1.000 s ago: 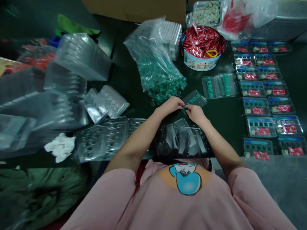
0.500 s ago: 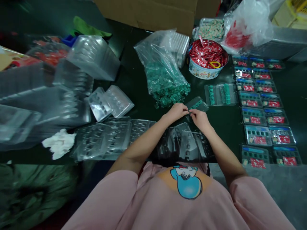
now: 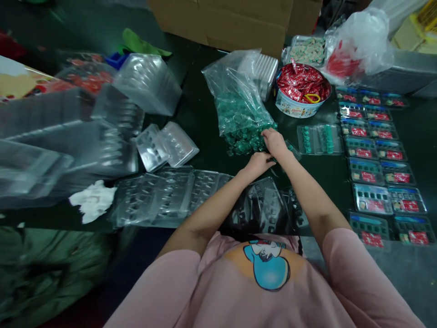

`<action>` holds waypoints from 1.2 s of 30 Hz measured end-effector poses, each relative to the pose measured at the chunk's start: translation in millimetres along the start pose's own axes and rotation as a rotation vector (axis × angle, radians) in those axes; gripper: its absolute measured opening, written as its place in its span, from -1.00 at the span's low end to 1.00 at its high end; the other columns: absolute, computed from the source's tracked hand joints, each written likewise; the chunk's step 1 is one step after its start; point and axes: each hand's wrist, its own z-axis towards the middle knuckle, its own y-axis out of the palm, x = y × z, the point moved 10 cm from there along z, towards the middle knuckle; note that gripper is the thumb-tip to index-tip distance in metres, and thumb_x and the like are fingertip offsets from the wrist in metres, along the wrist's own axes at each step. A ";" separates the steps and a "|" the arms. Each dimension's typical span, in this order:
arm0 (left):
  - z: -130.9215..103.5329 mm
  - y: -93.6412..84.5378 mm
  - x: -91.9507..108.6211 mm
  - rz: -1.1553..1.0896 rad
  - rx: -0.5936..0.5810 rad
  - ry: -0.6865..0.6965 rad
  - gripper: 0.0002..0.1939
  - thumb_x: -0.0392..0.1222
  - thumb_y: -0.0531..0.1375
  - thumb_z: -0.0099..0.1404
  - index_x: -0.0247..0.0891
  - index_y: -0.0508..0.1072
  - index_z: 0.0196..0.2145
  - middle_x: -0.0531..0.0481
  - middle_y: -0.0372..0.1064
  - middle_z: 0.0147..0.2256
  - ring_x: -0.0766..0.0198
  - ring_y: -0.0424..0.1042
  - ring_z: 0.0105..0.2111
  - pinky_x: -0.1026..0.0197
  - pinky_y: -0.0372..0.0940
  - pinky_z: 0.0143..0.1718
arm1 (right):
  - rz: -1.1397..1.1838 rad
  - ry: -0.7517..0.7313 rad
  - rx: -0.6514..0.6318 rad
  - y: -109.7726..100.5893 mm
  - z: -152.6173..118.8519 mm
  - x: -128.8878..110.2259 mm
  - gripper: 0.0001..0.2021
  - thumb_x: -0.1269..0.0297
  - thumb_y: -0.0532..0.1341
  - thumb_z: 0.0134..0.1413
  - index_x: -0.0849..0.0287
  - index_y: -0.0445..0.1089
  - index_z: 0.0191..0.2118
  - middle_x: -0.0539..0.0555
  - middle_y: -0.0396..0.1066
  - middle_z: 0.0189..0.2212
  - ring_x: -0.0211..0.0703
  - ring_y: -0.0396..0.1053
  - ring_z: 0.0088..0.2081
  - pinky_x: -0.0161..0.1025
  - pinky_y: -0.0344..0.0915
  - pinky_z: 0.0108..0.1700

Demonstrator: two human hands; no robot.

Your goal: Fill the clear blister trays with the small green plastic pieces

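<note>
My right hand (image 3: 275, 143) is at the near right edge of a heap of small translucent green plastic pieces (image 3: 243, 142); its fingers are curled down, and what lies between them is hidden. Just below it, my left hand (image 3: 258, 164) pinches at the edge of a clear plastic tray (image 3: 294, 150). Most of that tray lies under my right hand and forearm. The heap spills from the mouth of a clear plastic bag (image 3: 235, 75). To the right, two clear trays (image 3: 314, 140) each hold a row of green pieces.
Clear trays (image 3: 170, 193) overlap along the front edge, with more stacked (image 3: 112, 146) at left. A round tin (image 3: 297, 109) of red packets stands behind. Filled trays (image 3: 367, 175) line the right side. A cardboard box (image 3: 221, 23) stands at the back.
My right hand has left the tray and moved up and left to the green heap. The left hand stays near the tray. The whole view has shifted slightly.
</note>
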 end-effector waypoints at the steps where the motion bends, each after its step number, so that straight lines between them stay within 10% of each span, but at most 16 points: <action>1: -1.2 -2.6 -1.6 -0.033 -0.002 -0.010 -0.81 -0.21 0.29 0.17 -0.23 0.61 -0.23 -0.05 0.53 -0.34 0.16 0.49 -0.31 0.19 0.33 -0.20 | 0.004 0.003 0.011 0.1 -0.5 2.1 -0.72 0.50 0.08 0.14 0.22 0.44 -0.08 0.19 0.38 -0.17 -0.08 0.36 -0.20 -0.19 0.26 -0.09; 8: -17.7 -36.5 -14.3 -0.194 0.205 -0.032 -0.84 -0.25 0.23 0.20 -0.24 0.61 -0.27 -0.09 0.54 -0.22 0.19 0.48 -0.24 0.16 0.33 -0.08 | 0.224 0.104 0.117 -4.2 -2.9 10.9 -0.75 0.54 0.12 -0.02 0.19 0.43 -0.22 0.02 0.40 -0.38 -0.21 0.34 -0.32 -0.25 0.27 -0.13; 12: -24.9 -53.6 -37.2 -0.646 0.407 -0.220 -0.73 -0.17 0.22 0.24 -0.25 0.54 -0.12 -0.09 0.54 -0.23 0.25 0.49 -0.26 0.17 0.36 -0.13 | 0.560 0.133 0.167 -23.5 -27.4 11.7 -0.82 0.45 0.19 -0.06 0.19 0.39 -0.26 -0.07 0.35 -0.47 -0.29 0.31 -0.42 -0.30 0.30 -0.22; 18: -21.7 -29.9 -7.2 -1.094 0.240 -0.249 -0.64 -0.07 0.38 0.08 -0.31 0.54 -0.20 -0.03 0.48 -0.40 0.35 0.44 -0.40 0.26 0.33 -0.28 | 0.925 0.082 0.086 -42.2 -90.4 2.3 -0.81 0.29 0.24 -0.05 0.18 0.39 -0.24 -0.01 0.42 -0.39 -0.25 0.40 -0.31 -0.25 0.35 -0.18; 29: -37.2 21.7 70.9 -0.949 0.046 -0.010 -0.74 -0.23 0.37 -0.02 -0.28 0.48 -0.33 0.10 0.36 -0.44 0.40 0.35 -0.40 0.30 0.27 -0.28 | 0.970 0.295 0.266 -61.7 -190.8 44.8 -0.89 0.30 0.22 -0.09 0.16 0.34 -0.35 -0.05 0.33 -0.46 -0.31 0.28 -0.39 -0.30 0.27 -0.27; 36: -41.5 44.7 77.1 -0.745 0.012 -0.058 -0.84 -0.27 0.31 0.00 -0.28 0.47 -0.39 0.12 0.28 -0.50 0.41 0.29 -0.47 0.31 0.21 -0.37 | 0.729 0.358 0.302 -52.1 -232.8 68.5 -0.83 0.29 0.16 0.05 0.17 0.39 -0.22 0.01 0.35 -0.39 -0.22 0.31 -0.33 -0.24 0.27 -0.22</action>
